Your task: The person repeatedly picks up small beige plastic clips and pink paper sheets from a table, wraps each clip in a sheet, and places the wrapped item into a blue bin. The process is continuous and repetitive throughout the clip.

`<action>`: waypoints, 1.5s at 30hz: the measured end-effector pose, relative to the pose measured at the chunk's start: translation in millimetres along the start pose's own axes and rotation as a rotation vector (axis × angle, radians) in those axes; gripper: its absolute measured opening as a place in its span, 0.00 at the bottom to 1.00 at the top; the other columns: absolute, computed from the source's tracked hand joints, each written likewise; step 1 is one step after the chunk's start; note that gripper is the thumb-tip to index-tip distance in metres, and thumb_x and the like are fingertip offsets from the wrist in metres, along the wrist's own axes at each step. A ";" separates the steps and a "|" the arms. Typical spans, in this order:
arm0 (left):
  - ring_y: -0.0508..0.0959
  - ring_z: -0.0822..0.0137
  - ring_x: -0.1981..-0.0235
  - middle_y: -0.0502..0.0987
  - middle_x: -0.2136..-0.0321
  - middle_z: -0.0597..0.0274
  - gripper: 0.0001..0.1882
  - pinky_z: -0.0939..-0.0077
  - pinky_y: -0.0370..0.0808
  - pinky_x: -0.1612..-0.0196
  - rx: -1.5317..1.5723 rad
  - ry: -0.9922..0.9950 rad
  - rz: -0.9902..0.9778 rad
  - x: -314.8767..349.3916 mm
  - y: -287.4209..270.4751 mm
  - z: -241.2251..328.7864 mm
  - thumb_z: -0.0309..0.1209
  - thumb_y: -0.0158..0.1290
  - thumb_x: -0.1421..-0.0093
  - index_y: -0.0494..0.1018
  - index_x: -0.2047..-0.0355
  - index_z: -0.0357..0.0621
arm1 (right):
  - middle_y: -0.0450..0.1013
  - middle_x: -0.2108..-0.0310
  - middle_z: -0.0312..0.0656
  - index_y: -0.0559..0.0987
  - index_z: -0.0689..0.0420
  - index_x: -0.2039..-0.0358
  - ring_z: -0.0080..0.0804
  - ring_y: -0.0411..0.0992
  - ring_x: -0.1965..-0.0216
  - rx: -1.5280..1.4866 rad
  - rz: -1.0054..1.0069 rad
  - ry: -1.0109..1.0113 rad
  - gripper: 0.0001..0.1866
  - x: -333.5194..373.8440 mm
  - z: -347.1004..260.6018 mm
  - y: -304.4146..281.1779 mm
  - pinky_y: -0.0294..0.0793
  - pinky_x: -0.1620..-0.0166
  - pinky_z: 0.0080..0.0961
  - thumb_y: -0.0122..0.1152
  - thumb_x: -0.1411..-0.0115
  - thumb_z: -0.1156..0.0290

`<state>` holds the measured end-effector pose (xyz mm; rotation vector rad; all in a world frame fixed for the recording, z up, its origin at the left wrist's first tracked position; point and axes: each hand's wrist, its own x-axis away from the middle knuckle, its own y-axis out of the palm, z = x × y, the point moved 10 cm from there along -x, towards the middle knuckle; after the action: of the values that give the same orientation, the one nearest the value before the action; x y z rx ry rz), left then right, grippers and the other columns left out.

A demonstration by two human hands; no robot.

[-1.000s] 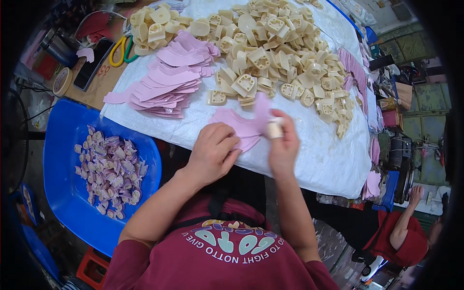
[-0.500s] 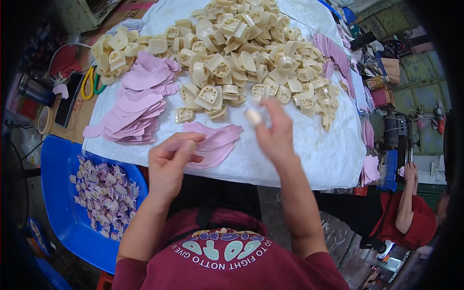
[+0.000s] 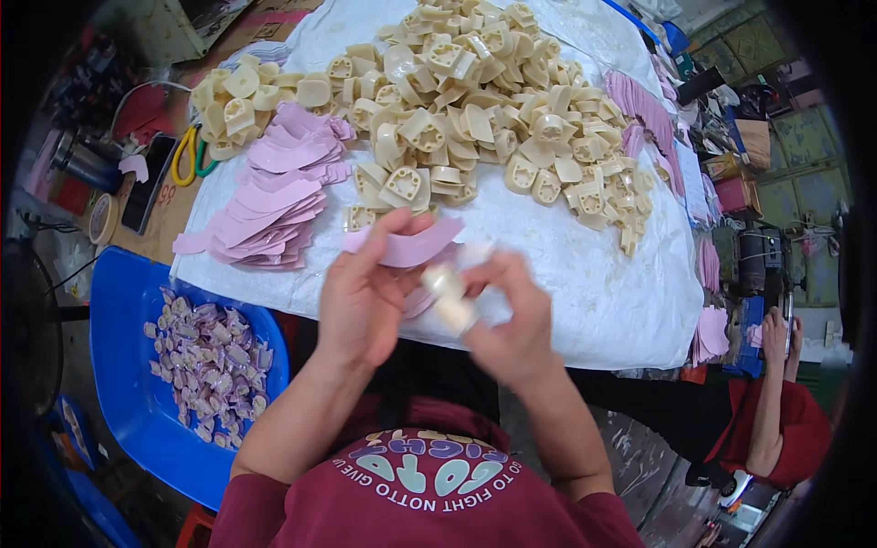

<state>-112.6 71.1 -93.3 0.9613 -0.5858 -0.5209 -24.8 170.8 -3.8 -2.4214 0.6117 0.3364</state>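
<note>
Over the table's near edge, my left hand (image 3: 365, 297) pinches a curved pink strip (image 3: 425, 245) between thumb and fingers. Close to it, my right hand (image 3: 516, 315) grips a small cream plastic shoe heel (image 3: 449, 297), smeared by motion. The heel is just below the strip; whether they touch I cannot tell. Partly hidden behind my hands, more pink strips (image 3: 418, 302) lie on the white cloth (image 3: 603, 306). A large heap of similar cream heels (image 3: 457, 119) covers the far middle, and a fanned stack of pink strips (image 3: 269, 205) lies to the left.
At lower left, a blue tub (image 3: 128, 384) holds many pink-covered pieces (image 3: 210, 365). Yellow-handled scissors (image 3: 184, 155), a phone (image 3: 146, 187) and a tape roll (image 3: 102, 219) lie on the left side. Another person (image 3: 776, 425) works at the right, near more pink strips (image 3: 711, 331).
My left hand has risen, lifting a pink strip from the small pile. My right hand has come down and left, bringing a cream heel close to the left hand.
</note>
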 end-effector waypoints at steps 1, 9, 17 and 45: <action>0.74 0.55 0.47 0.73 0.49 0.48 0.20 0.61 0.72 0.44 -0.035 -0.031 0.058 0.5 -0.8 -7.9 0.35 0.45 0.33 0.66 0.46 0.35 | 0.73 0.71 0.43 0.76 0.60 0.61 0.39 0.73 0.73 0.041 -0.122 -0.065 0.20 4.9 -20.7 13.6 0.73 0.67 0.30 0.71 0.52 0.66; 0.75 0.58 0.50 0.72 0.48 0.49 0.22 0.66 0.75 0.47 -0.030 -0.085 0.028 24.1 20.9 -2.8 0.37 0.44 0.32 0.64 0.44 0.34 | 0.73 0.64 0.45 0.74 0.63 0.62 0.39 0.74 0.64 -0.183 -0.059 -0.140 0.17 15.8 -47.4 18.5 0.75 0.61 0.27 0.69 0.53 0.79; 0.76 0.60 0.50 0.73 0.50 0.43 0.21 0.67 0.73 0.46 -0.083 -0.002 -0.014 37.6 31.3 11.2 0.36 0.46 0.32 0.66 0.45 0.34 | 0.75 0.59 0.54 0.69 0.61 0.53 0.44 0.77 0.62 -0.096 0.118 -0.331 0.25 17.4 -60.4 -19.6 0.77 0.60 0.31 0.66 0.52 0.84; 0.78 0.64 0.54 0.77 0.54 0.46 0.18 0.68 0.74 0.48 -0.574 0.049 -0.111 47.1 37.2 32.4 0.33 0.49 0.34 0.73 0.54 0.28 | 0.70 0.72 0.45 0.71 0.60 0.74 0.45 0.70 0.69 0.338 -0.026 -0.419 0.14 -7.1 -88.1 -5.8 0.68 0.64 0.38 0.63 0.65 0.80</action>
<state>-94.2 39.0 -36.1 0.4595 -0.3098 -0.7137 -20.1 122.9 70.6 -1.9557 0.4091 0.6519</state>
